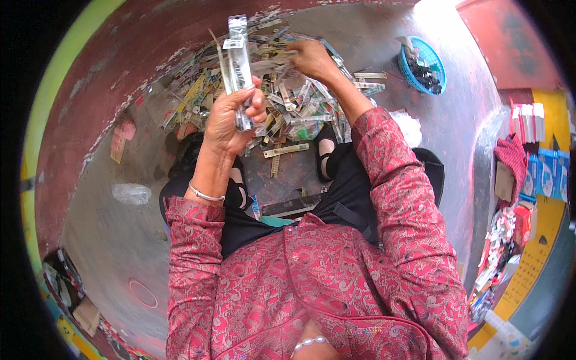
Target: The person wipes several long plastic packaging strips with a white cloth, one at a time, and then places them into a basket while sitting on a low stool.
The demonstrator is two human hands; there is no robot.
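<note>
My left hand (235,117) is closed around a few slim clear plastic packets (240,66), held upright above the floor. Dark, narrow contents show through the nearest packet; a thin pale strip leans out on its left side. To the right, my right hand (313,61) reaches over the far part of a heap of similar long packets (294,99). Its fingers are bent together toward the left, beside blurred pale packaging, and I cannot make out what is between them. The heap spreads over the floor in front of my feet.
A blue plastic basket (444,71) with dark pieces stands at the far right. White plastic (409,127) lies right of the heap, and a crumpled clear bag (131,193) at left. Blue boxes (551,174) and more packets (497,240) line the right side. A maroon wall (66,120) rises at left.
</note>
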